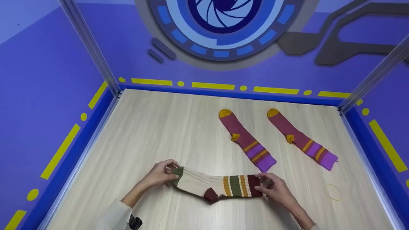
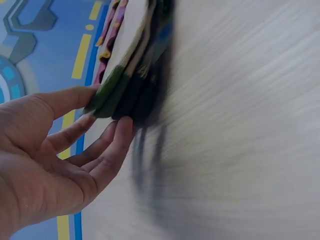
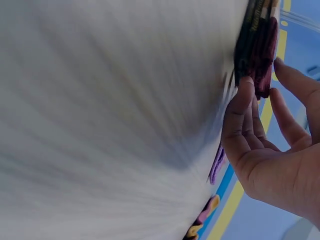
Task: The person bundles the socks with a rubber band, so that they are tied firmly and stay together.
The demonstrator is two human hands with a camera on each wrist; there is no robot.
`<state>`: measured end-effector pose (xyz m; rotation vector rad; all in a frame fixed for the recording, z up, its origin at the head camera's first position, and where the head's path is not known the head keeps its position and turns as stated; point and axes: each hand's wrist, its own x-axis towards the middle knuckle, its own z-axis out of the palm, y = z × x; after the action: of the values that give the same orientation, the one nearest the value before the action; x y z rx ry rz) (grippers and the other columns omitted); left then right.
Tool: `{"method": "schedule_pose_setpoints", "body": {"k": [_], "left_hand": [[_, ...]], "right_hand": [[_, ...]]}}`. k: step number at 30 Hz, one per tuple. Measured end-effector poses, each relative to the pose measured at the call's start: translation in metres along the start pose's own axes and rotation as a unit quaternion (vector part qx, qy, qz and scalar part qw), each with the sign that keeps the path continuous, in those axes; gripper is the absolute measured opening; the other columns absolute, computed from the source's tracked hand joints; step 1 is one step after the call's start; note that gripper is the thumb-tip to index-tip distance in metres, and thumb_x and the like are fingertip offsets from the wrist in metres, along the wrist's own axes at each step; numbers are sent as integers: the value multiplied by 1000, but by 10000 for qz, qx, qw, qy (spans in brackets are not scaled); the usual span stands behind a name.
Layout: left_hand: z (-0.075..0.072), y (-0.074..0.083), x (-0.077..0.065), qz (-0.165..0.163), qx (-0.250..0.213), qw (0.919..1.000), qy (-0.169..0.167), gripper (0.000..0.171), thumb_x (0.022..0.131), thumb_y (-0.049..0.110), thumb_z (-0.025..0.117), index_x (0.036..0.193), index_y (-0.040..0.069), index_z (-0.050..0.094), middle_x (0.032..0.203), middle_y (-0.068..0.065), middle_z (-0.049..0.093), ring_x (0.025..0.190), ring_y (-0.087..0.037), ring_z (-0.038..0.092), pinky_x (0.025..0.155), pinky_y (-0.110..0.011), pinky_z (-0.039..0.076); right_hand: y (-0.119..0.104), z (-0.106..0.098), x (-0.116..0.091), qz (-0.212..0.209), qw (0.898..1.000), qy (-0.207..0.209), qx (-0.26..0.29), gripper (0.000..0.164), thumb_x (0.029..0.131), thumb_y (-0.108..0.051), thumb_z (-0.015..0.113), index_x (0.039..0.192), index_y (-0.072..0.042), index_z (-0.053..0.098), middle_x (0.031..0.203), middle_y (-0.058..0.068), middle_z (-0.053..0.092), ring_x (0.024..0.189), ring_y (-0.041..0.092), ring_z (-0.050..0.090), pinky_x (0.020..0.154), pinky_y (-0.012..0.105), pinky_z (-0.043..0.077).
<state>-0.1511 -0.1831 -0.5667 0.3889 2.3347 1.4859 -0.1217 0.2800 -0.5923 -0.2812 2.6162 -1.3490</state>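
A cream sock (image 1: 201, 185) with a green toe, maroon heel and striped cuff lies crosswise near the table's front. My left hand (image 1: 159, 174) pinches its green toe between thumb and fingers. At the other end, my right hand (image 1: 276, 190) holds the maroon cuff. Edge-on in the left wrist view, green toe layers (image 2: 107, 92) lie against darker cloth (image 2: 142, 95), so several layers are stacked together. Fingertips of the right hand meet the layered maroon cuff (image 3: 265, 65) in the right wrist view, with dark layers beside it.
Two mauve socks with mustard toes and purple cuffs, one in the middle (image 1: 241, 131) and one to the right (image 1: 295, 135), lie flat beyond my hands. A thin yellow rubber band (image 1: 333, 192) is on the wooden table (image 1: 134, 134) at right. Blue panels (image 1: 38, 105) enclose the sides and back.
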Motion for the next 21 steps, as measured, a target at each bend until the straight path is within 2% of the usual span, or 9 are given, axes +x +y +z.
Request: {"method": "schedule_pose_setpoints", "body": {"k": [3, 6, 11, 15, 21], "left_hand": [[7, -3, 7, 53, 430, 9990, 89, 28, 85, 2, 76, 112, 0, 67, 108, -21, 69, 97, -30, 68, 80, -33, 54], [13, -5, 14, 96, 686, 9974, 183, 25, 85, 1, 77, 109, 1, 69, 107, -17, 69, 98, -27, 64, 83, -39, 52], [18, -5, 23, 100, 775, 9967, 197, 23, 85, 0, 77, 107, 1, 69, 105, -15, 69, 98, -27, 63, 84, -42, 51], [16, -5, 27, 110, 849, 9962, 180, 21, 86, 2, 77, 105, 2, 69, 102, -14, 68, 94, -24, 61, 80, -34, 49], [12, -3, 25, 305, 869, 9954, 267, 15, 89, 5, 75, 104, 2, 71, 102, -16, 68, 91, -24, 64, 72, -25, 50]], "right_hand": [[-1, -1, -1, 21, 9999, -91, -133, 36, 88, -16, 80, 120, -7, 68, 106, 12, 69, 78, 3, 62, 65, 21, 51], [-3, -3, -2, 110, 9997, -41, -204, 35, 87, -14, 80, 118, -6, 68, 104, 12, 69, 78, 5, 61, 64, 21, 50], [-3, -6, -3, 293, 9989, 51, -364, 34, 87, -14, 80, 118, -8, 68, 102, 10, 70, 79, 6, 60, 66, 21, 49], [-2, -6, -3, 382, 9986, 95, -350, 35, 87, -13, 79, 120, -7, 68, 100, 10, 70, 78, 7, 60, 65, 21, 49], [1, -4, -1, 145, 9996, 85, -248, 36, 89, -12, 78, 122, -5, 67, 97, 11, 70, 75, 3, 61, 60, 20, 50]]}}
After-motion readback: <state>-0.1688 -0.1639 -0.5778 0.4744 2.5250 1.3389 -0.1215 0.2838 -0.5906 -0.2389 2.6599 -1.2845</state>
